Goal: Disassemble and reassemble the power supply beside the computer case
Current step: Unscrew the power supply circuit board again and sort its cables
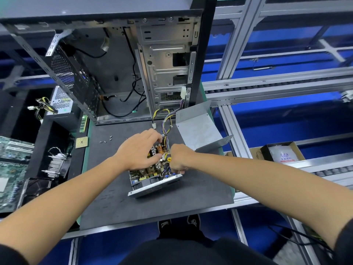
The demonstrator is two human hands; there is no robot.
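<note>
Head view: left hand [140, 150] rests spread on the opened grey-metal power supply [152, 175]; right hand [178, 159] grips a yellow-black screwdriver [168, 157] above the dark matte tabletop [152, 209].

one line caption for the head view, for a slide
Both hands work inside the opened power supply, its cover set aside.

1. My left hand [140, 149] reaches forward, palm down, fingers bent and spread, fingertips pressing downward.
2. My right hand [179, 158] is curled in a fist-like grip, knuckles up, just beside the left.
3. Both forearms are bare and extended, converging toward the middle.
</note>
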